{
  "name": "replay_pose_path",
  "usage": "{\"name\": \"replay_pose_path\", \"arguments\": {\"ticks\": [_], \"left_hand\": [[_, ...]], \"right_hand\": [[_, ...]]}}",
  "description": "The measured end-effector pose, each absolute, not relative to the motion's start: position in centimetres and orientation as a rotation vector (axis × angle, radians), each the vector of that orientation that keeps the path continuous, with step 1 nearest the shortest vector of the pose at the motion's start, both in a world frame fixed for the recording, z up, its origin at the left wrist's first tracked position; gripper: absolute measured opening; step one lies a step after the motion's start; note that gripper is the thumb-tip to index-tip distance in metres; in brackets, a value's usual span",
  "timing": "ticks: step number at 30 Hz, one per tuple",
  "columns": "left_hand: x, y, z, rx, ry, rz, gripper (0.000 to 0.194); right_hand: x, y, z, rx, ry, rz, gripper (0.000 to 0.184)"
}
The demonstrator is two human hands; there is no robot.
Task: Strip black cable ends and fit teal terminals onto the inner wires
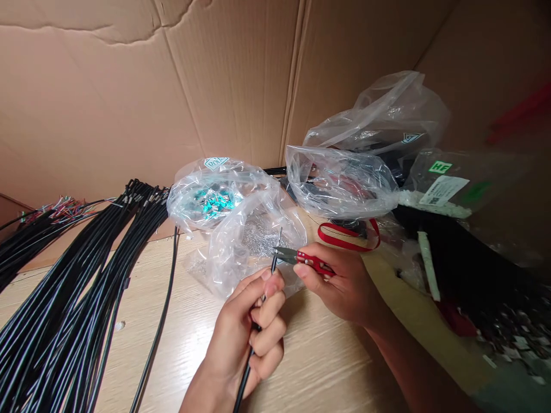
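Well, across a pale wood-grain table (310, 367) sprawls a heap of long black cables (64, 327) (only one is in hand, the rest lying loose); our left hand (241, 338) pinches a single black cable (272, 269) upright, while our right hand (340, 281) pinches red-handled metal snips (312, 261) just beside its tip.

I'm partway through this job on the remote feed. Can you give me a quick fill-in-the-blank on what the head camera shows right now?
1. The right hand holds snips with ____ handles.
2. The left hand grips a single black cable, its tip rising beside the snips' ____.
3. Bundled black cables lie on the wooden table to the ____ of both hands.
4. The wall behind the table is made of ____.

Missing words: red; blades; left; cardboard.
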State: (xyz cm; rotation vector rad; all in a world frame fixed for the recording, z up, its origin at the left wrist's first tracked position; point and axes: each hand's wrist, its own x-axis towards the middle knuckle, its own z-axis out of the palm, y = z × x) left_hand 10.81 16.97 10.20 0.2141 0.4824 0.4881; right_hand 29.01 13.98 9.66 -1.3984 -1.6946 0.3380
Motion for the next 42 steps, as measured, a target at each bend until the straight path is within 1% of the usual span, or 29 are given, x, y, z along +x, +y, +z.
{"name": "replay_pose_path", "arguments": {"ticks": [4, 8, 11, 15, 18, 22, 25, 28, 33, 39, 42], "left_hand": [[10.7, 17.0, 10.2, 0.192, 0.473, 0.466, 0.033], [10.7, 16.9, 10.2, 0.201, 0.505, 0.478, 0.036], [10.7, 16.9, 10.1, 0.207, 0.505, 0.475, 0.034], [10.8, 17.1, 10.3, 0.256, 0.450, 0.481, 0.027], [11.0, 17.1, 10.4, 0.442, 0.457, 0.503, 0.026], [11.3, 17.0, 10.4, 0.821, 0.627, 0.587, 0.030], [11.5, 16.9, 10.3, 1.042, 0.734, 0.629, 0.031], [11.3, 16.8, 10.6, 1.147, 0.787, 0.629, 0.029], [10.9, 16.5, 12.5, 1.211, 0.868, 0.773, 0.031], [10.5, 16.7, 16.8, 1.266, 0.931, 0.939, 0.031], [10.3, 16.9, 19.2, 1.347, 0.943, 0.976, 0.030]], "right_hand": [[29.0, 14.0, 9.7, -1.375, -1.688, 0.320, 0.017], [29.0, 14.1, 9.7, -1.375, -1.707, 0.298, 0.020], [29.1, 14.0, 9.5, -1.385, -1.675, 0.342, 0.021], [29.5, 13.7, 9.0, -1.310, -1.416, 0.598, 0.023], [29.7, 13.8, 8.3, -1.198, -1.234, 0.804, 0.029], [29.7, 14.5, 7.7, -1.146, -1.165, 0.917, 0.035], [29.6, 14.8, 8.0, -1.119, -1.094, 1.021, 0.035], [29.3, 14.7, 9.4, -1.189, -1.111, 1.025, 0.029], [28.6, 14.4, 14.3, -1.297, -1.294, 0.790, 0.025], [27.3, 15.2, 20.3, -1.260, -1.352, 0.621, 0.009], [26.5, 15.8, 21.7, -1.188, -1.335, 0.567, 0.007]]}}
